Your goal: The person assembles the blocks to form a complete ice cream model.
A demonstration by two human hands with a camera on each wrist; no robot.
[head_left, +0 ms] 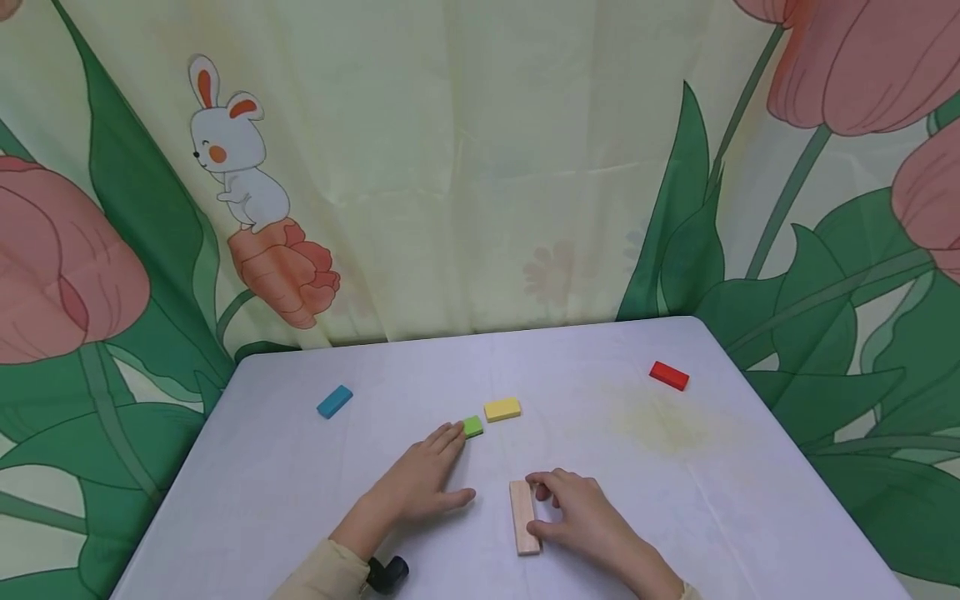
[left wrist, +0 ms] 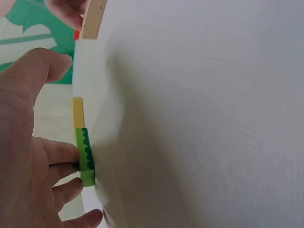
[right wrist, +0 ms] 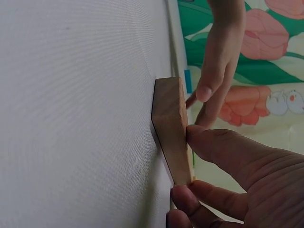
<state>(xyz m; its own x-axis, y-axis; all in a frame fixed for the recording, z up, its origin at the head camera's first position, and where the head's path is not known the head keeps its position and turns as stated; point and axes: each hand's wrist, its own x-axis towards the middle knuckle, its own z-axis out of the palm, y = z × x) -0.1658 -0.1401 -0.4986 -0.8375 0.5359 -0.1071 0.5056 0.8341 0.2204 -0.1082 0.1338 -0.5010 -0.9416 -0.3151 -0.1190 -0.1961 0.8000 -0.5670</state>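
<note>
The right hand is pinching the wooden block, ideally pressing evenly, while the left hand, fingers spread, is touching the green block beyond and left of that pinch.

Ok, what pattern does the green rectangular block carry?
The green block shows dark green scallops, best seen in the left wrist view.

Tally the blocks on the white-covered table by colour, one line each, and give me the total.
Blue block: 1
Green block: 1
Yellow block: 1
Red block: 1
Plain wood block: 1
Total: 5
</note>
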